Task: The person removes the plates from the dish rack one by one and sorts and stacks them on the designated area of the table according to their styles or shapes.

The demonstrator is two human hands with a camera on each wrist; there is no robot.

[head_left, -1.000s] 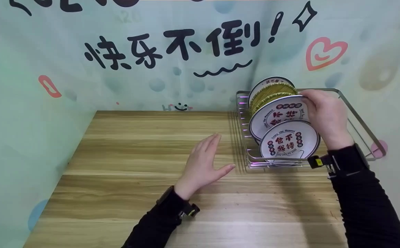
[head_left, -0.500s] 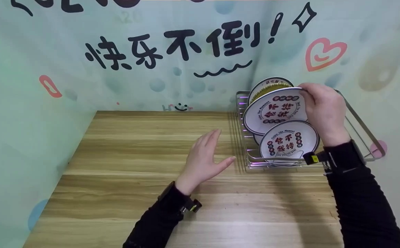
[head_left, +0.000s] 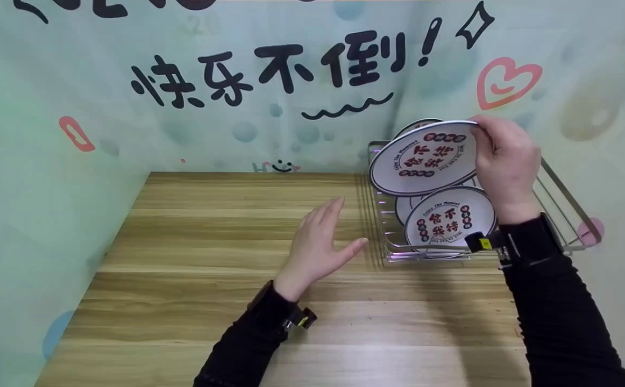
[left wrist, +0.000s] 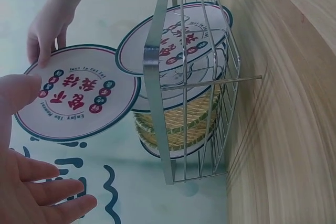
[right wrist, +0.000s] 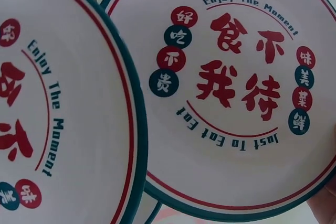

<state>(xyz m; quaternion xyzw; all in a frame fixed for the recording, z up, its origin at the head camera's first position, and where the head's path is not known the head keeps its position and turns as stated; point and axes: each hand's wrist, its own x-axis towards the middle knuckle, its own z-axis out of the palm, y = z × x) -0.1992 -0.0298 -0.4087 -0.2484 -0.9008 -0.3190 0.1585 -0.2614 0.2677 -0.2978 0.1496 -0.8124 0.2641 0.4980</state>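
Observation:
My right hand (head_left: pixel 509 169) pinches the upper right rim of a white plate (head_left: pixel 425 156) with red characters and a dark edge. The plate is tilted, raised above the wire dish rack (head_left: pixel 566 196). In the left wrist view it stands out from the rack, close to another plate's edge. A similar plate (head_left: pixel 452 217) leans at the rack's front, with part of one more plate (head_left: pixel 403 208) behind it. Round woven mats (left wrist: pixel 181 121) stand deeper in the rack, hidden in the head view. My left hand (head_left: pixel 318 247) holds nothing over the table left of the rack, fingers extended, thumb apart.
The wood-grain table (head_left: pixel 199 242) stretches left and forward of the rack. Behind it hangs a pale green printed backdrop (head_left: pixel 226 137), close to the rack's back. Another plate's rim (head_left: pixel 417 123) shows at the rear of the rack.
My right hand has lifted the plate up and slightly left out of the rack, and the plate now covers the woven mats in the head view. My left hand has barely moved.

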